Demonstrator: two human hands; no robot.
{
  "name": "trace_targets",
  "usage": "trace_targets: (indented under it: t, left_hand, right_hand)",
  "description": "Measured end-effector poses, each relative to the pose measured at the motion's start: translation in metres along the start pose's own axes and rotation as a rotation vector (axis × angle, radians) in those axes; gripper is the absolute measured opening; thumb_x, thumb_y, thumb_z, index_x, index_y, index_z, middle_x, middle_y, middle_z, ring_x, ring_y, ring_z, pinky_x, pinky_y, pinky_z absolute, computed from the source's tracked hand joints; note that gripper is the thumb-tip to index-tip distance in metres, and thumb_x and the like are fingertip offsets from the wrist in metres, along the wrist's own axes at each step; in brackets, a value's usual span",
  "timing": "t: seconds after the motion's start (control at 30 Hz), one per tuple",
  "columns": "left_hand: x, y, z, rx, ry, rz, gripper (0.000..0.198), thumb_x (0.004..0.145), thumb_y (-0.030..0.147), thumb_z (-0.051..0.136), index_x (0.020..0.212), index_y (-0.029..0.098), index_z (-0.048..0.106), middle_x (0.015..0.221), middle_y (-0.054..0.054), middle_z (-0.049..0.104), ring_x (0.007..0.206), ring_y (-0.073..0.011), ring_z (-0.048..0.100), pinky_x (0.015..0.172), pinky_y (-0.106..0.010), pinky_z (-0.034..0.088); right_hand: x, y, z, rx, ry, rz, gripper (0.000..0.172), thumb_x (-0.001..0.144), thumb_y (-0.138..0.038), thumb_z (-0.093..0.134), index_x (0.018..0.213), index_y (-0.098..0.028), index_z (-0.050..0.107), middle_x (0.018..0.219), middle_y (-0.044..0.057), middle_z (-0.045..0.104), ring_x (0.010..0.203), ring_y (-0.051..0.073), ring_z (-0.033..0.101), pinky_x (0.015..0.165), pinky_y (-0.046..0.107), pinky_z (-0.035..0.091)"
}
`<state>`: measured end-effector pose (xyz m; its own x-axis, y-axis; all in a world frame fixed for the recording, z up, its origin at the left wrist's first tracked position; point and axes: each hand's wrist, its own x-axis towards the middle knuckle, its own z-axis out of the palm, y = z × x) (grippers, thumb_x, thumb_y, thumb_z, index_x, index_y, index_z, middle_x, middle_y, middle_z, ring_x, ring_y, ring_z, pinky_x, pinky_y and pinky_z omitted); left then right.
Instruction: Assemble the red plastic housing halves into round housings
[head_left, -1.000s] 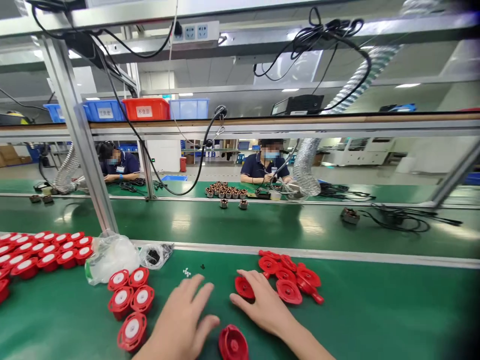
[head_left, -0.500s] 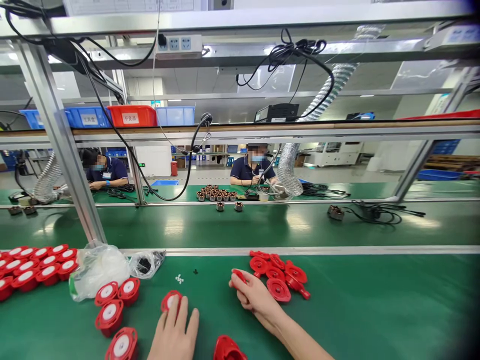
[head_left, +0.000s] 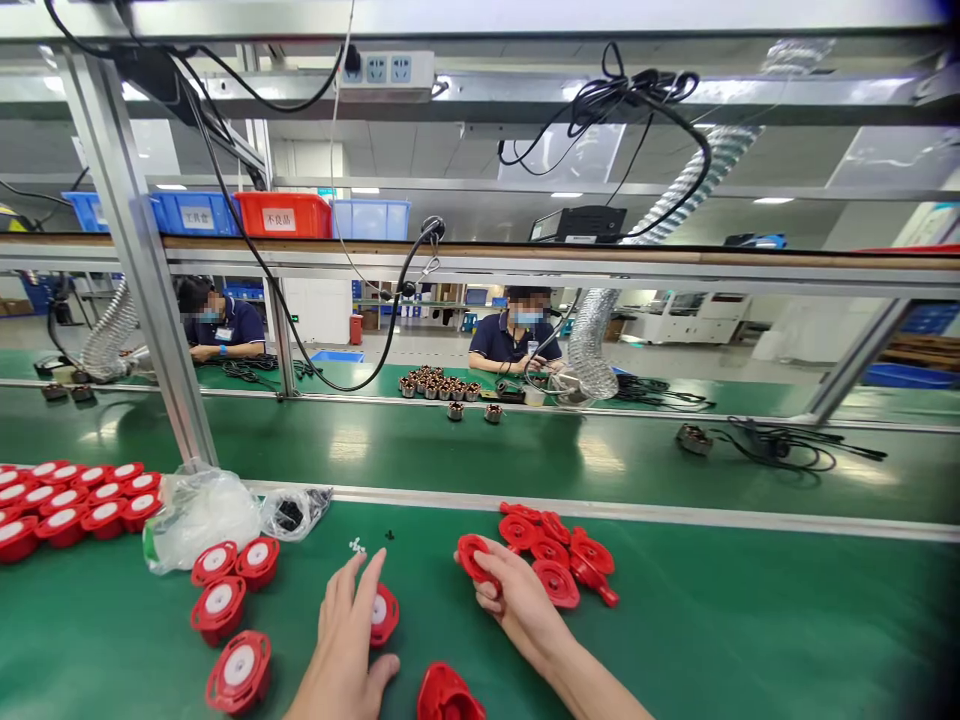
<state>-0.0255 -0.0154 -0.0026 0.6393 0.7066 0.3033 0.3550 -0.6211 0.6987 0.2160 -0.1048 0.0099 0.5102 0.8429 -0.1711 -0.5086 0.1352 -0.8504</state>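
In the head view my left hand (head_left: 341, 635) is over the green bench with its fingers stretched out and the thumb apart. A red round housing with a white disc (head_left: 385, 614) stands just beside its index finger, partly hidden; whether they touch I cannot tell. My right hand (head_left: 517, 598) pinches a red round cover (head_left: 472, 556) between thumb and fingers, raised a little above the bench. Right behind that hand lies a pile of similar red covers (head_left: 555, 582). Near the front edge of the picture sits a hollow red part (head_left: 448, 692), between my two hands.
Several red housings with white discs (head_left: 218, 600) stand at the left, with more in rows (head_left: 64, 520) behind. Plastic bags (head_left: 210, 520), small white pieces (head_left: 356, 546) and a small black piece (head_left: 389, 535) lie near the metal rail. Two co-workers (head_left: 514, 340) sit across the bench.
My right hand has turned the red cover so its round face shows. The left hand has shifted and spread; the housing with the white disc now appears to the right of its fingers.
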Motion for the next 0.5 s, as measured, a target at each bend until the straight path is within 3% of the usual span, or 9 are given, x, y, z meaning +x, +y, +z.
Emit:
trace_targets:
  t: [0.17,0.3,0.37,0.5]
  left_hand:
    - [0.012,0.006,0.005,-0.269,-0.127,-0.201,0.077,0.072,0.016,0.072,0.145,0.020,0.049,0.133,-0.014,0.064,0.127,-0.0324,0.058,0.116,-0.051,0.040]
    - [0.024,0.014,0.009,-0.787,-0.213,-0.235,0.078,0.070,0.042,0.087,0.136,0.015,0.054,0.112,-0.012,0.070,0.095,-0.0246,0.068,0.088,-0.036,0.055]
    - [0.026,0.015,0.010,-0.983,-0.264,-0.249,0.085,0.068,0.052,0.091,0.136,0.016,0.055,0.110,-0.013,0.072,0.093,-0.0233,0.067,0.078,-0.030,0.053]
    - [0.024,0.019,0.008,-1.147,-0.319,-0.359,0.081,0.071,0.059,0.090,0.131,0.012,0.063,0.104,-0.017,0.073,0.088,-0.0209,0.066,0.067,-0.025,0.044]
  right_hand:
    - [-0.001,0.000,0.002,-0.003,0.024,-0.039,0.036,0.070,-0.032,0.086,0.096,-0.014,0.070,0.089,0.010,0.073,0.049,0.004,0.037,0.046,0.017,0.024]
    - [-0.004,0.001,0.005,0.114,-0.030,0.015,0.034,0.071,-0.028,0.082,0.101,-0.016,0.070,0.086,0.007,0.070,0.058,0.010,0.049,0.052,0.020,0.039]
    - [-0.008,0.000,0.005,0.127,-0.092,0.027,0.039,0.068,-0.023,0.079,0.106,-0.017,0.071,0.082,0.006,0.069,0.065,0.014,0.055,0.059,0.024,0.046]
    - [-0.016,-0.003,0.008,0.028,-0.191,-0.024,0.052,0.070,-0.023,0.078,0.121,-0.017,0.069,0.086,0.007,0.068,0.077,0.020,0.062,0.067,0.030,0.052]
